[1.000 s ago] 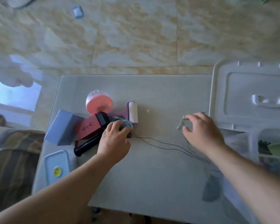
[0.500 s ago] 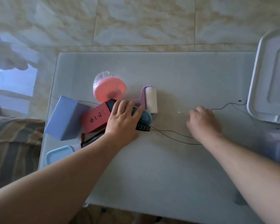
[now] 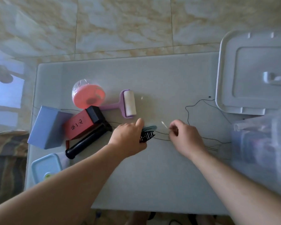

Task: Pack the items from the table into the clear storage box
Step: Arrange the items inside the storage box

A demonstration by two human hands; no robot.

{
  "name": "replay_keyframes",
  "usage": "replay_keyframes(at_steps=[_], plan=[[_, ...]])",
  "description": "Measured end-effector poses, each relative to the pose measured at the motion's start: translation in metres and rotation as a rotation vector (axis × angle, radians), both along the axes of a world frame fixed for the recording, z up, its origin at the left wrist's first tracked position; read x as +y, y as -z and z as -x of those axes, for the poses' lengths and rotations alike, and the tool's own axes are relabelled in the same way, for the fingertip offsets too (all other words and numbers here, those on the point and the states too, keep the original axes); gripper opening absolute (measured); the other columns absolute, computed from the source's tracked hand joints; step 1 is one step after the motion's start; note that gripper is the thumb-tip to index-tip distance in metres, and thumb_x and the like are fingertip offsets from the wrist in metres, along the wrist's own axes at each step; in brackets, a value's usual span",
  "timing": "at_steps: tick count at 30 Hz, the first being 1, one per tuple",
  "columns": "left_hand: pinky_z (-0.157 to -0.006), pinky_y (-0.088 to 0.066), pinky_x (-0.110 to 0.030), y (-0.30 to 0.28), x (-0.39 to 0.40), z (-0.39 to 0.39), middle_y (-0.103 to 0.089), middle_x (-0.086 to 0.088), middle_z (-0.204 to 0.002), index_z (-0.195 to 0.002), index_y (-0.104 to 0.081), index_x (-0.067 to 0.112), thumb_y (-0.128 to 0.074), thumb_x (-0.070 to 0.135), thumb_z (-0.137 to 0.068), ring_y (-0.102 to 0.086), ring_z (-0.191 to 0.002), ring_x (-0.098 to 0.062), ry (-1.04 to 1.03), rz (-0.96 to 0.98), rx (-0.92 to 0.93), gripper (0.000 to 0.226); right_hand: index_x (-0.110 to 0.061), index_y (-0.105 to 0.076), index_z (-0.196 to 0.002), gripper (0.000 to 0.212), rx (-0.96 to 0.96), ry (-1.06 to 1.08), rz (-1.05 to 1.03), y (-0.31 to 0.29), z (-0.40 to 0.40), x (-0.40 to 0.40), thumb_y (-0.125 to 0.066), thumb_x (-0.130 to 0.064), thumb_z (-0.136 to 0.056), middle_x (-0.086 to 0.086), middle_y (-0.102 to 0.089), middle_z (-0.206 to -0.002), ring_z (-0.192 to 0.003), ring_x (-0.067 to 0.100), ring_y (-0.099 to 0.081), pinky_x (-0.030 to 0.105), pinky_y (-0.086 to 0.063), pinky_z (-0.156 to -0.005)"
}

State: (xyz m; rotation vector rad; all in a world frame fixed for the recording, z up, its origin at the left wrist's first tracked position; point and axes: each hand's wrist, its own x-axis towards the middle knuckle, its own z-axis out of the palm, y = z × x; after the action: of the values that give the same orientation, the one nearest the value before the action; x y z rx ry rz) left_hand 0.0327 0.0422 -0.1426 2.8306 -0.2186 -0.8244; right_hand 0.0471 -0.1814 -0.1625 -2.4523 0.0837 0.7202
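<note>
Left hand [image 3: 128,137] is curled down over a black comb-like piece [image 3: 146,136] with a teal bit [image 3: 150,127] poking out just past the fingers, so it's got a grip on that one. Right hand [image 3: 184,137] sits just to the right of it, thumb and forefinger pinched on one cotton swab [image 3: 164,124] whose white tip sticks up toward the far side. A thin dark wire [image 3: 187,111] runs under and between both hands and loops away to the right; can't count the strands where they bunch up past the right wrist.

Just beyond the left hand there's one purple lint roller [image 3: 128,103] with a white roll. Further left of that hand: one pink round thing [image 3: 88,95] with a clear dome, one red box [image 3: 80,125] with a black end and writing on it, one black cylinder [image 3: 88,141] touching the red box, one blue box [image 3: 47,125] leaning against the red one. Nearer the left forearm, one pale blue lidded container [image 3: 45,166] at the edge of the table [image 3: 152,75].

Right of the right hand, the clear storage box [image 3: 263,146] hangs at the table's edge, blurry, with some stuff already in it that I can't make out. Beyond it, one white lid [image 3: 253,70] lies flat with its handle up.
</note>
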Motion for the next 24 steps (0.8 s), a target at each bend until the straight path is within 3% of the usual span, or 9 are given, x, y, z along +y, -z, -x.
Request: replay_keyframes(at_steps=[2, 5, 8, 10, 14, 17, 21, 24], plan=[[-0.059, -0.041, -0.034, -0.017, -0.019, -0.003, -0.056, 0.002, -0.081, -0.105, -0.037, 0.021, -0.067, 0.042, -0.077, -0.06, -0.073, -0.035, -0.076, 0.064, 0.003, 0.046, -0.027, -0.07, -0.098, 0.019, -0.058, 0.034, -0.088, -0.017, -0.001, -0.014, -0.06, -0.012, -0.093, -0.01, -0.068, -0.084, -0.08, 0.021, -0.062, 0.03, -0.044, -0.067], [-0.056, -0.041, -0.034, -0.053, -0.052, -0.014, -0.056, 0.003, -0.079, -0.109, -0.04, 0.024, -0.069, 0.035, -0.076, -0.053, -0.065, -0.031, -0.13, 0.189, -0.032, 0.046, -0.023, -0.079, -0.097, 0.027, -0.195, 0.082, -0.199, -0.058, -0.005, -0.04, -0.061, -0.004, -0.091, -0.007, -0.073, -0.096, -0.087, 0.015, -0.067, 0.027, -0.049, -0.077], [-0.06, -0.05, -0.039, -0.098, -0.096, -0.029, -0.062, 0.0, -0.091, -0.117, -0.04, 0.026, -0.068, 0.024, -0.074, -0.059, -0.072, -0.033, -0.083, 0.304, -0.044, 0.051, -0.017, -0.079, -0.103, 0.024, -0.394, 0.11, -0.229, -0.111, -0.012, -0.081, -0.069, -0.003, -0.086, -0.005, -0.074, -0.1, -0.084, 0.012, -0.067, 0.024, -0.052, -0.08], [-0.061, -0.047, -0.036, -0.13, -0.133, -0.038, -0.063, 0.001, -0.099, -0.121, -0.039, 0.028, -0.067, 0.02, -0.075, -0.061, -0.075, -0.034, -0.007, 0.332, -0.051, 0.055, -0.016, -0.077, -0.11, 0.03, -0.448, 0.049, -0.22, -0.145, -0.015, -0.118, -0.074, -0.008, -0.081, -0.006, -0.072, -0.106, -0.087, 0.009, -0.065, 0.022, -0.052, -0.084], [-0.059, -0.041, -0.033, -0.176, -0.222, -0.042, -0.063, 0.002, -0.1, -0.12, -0.038, 0.03, -0.065, 0.017, -0.071, -0.06, -0.076, -0.035, 0.202, 0.399, -0.084, 0.057, -0.02, -0.075, -0.109, 0.031, -0.438, -0.062, -0.205, -0.2, -0.006, -0.207, -0.067, -0.033, -0.082, -0.012, -0.067, -0.105, -0.087, 0.008, -0.062, 0.029, -0.053, -0.078], [-0.06, -0.048, -0.036, -0.191, -0.29, -0.035, -0.064, 0.003, -0.111, -0.128, -0.036, 0.034, -0.065, 0.018, -0.075, -0.063, -0.082, -0.034, 0.294, 0.44, -0.088, 0.062, -0.019, -0.076, -0.104, 0.022, -0.429, -0.052, -0.144, -0.219, 0.009, -0.284, -0.075, -0.032, -0.087, -0.011, -0.067, -0.099, -0.087, 0.013, -0.064, 0.035, -0.054, -0.076], [-0.073, -0.058, -0.044, -0.183, -0.362, -0.025, -0.064, 0.001, -0.127, -0.147, -0.024, 0.042, -0.06, 0.015, -0.08, -0.066, -0.093, -0.035, 0.297, 0.339, -0.023, 0.081, -0.024, -0.077, -0.101, 0.017, -0.327, 0.288, -0.051, -0.221, 0.044, -0.392, -0.082, -0.027, -0.085, -0.011, -0.071, -0.09, -0.081, 0.009, -0.066, 0.03, -0.053, -0.074], [-0.083, -0.058, -0.042, -0.166, -0.398, -0.018, -0.064, 0.006, -0.126, -0.141, -0.041, 0.041, -0.058, 0.019, -0.083, -0.066, -0.106, -0.028, 0.321, 0.255, 0.033, 0.065, -0.029, -0.074, -0.092, 0.006, -0.056, 0.404, -0.008, -0.202, 0.079, -0.457, -0.079, -0.031, -0.088, -0.012, -0.069, -0.074, -0.071, 0.007, -0.067, 0.018, -0.045, -0.059]])
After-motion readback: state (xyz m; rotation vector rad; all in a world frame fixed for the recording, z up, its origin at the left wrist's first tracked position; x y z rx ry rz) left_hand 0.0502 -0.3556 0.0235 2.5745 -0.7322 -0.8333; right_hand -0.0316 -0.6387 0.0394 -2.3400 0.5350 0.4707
